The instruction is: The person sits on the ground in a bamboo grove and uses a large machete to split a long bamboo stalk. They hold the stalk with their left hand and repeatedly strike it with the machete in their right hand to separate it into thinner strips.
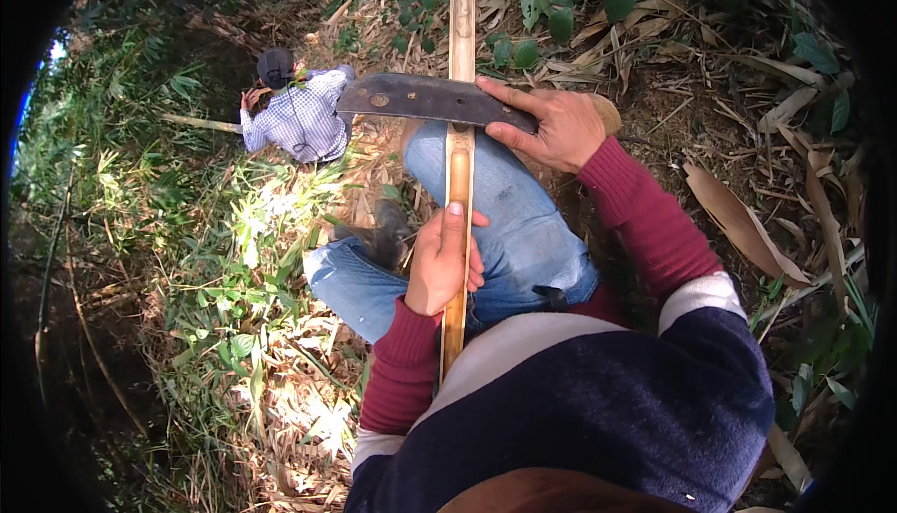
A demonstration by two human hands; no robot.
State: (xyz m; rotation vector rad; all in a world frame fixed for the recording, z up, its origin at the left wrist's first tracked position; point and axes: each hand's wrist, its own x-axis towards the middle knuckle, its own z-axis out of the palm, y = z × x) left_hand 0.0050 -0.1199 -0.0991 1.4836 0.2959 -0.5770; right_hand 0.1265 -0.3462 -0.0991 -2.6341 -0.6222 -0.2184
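Note:
A long split bamboo strip (459,172) runs from my lap out past my knee, its hollow inner side facing up. My left hand (443,261) is closed around its nearer part, thumb on top. Across the strip, farther out, lies the dark, broad blade of a machete (411,97), pointing left. My right hand (556,128) grips the machete close to its pale wooden handle, index finger and thumb stretched along the base of the blade. The handle's end shows behind that hand. Whether the cutting edge bites into the bamboo, I cannot tell.
My bent legs in blue jeans (509,205) lie beneath the strip. Ahead to the left, a person in a checked shirt and dark cap (297,116) sits near a pole (201,122). Dry leaves (743,219) cover the ground at right; green plants (238,317) grow at left.

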